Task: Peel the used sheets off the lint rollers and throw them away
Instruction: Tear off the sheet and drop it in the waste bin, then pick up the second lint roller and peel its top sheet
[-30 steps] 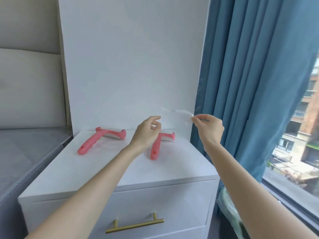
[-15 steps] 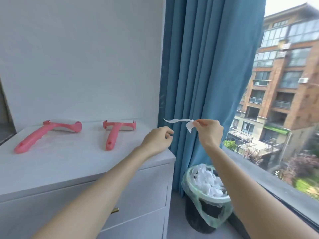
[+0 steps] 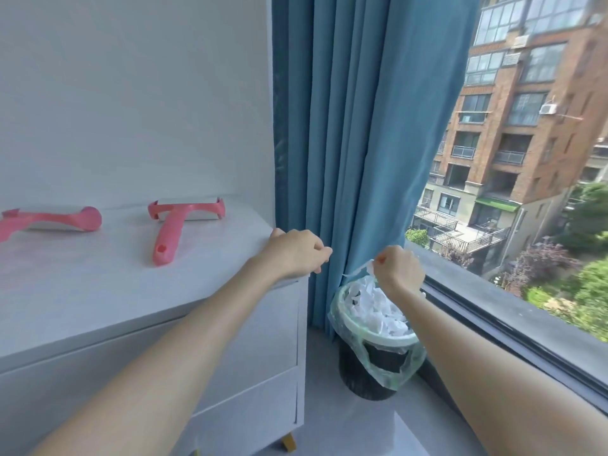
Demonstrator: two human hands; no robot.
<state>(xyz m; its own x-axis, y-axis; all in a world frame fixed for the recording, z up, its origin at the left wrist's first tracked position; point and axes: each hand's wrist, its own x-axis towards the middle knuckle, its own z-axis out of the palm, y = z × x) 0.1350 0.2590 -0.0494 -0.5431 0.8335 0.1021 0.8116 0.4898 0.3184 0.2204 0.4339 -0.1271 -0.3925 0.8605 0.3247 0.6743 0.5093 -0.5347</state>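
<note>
My right hand pinches a crumpled used sheet between thumb and fingertips; the strip trails from the pinch toward 9 o'clock, its long axis near level. The bin stands directly beneath, at 6 o'clock from the grip, lined with a green bag and already heaped with white sheets. In my judgement the release needs only a parting of the fingers, though the tacky sheet may cling to them.

My left hand hangs loosely curled over the corner of the white cabinet, holding nothing that I can see; it is farther from the bin.

Two pink lint rollers lie on the cabinet top at 10 o'clock from the left hand: the near roller and the far roller. The blue curtain hangs just behind the bin at 12 o'clock. Nothing stands between sheet and bin.
</note>
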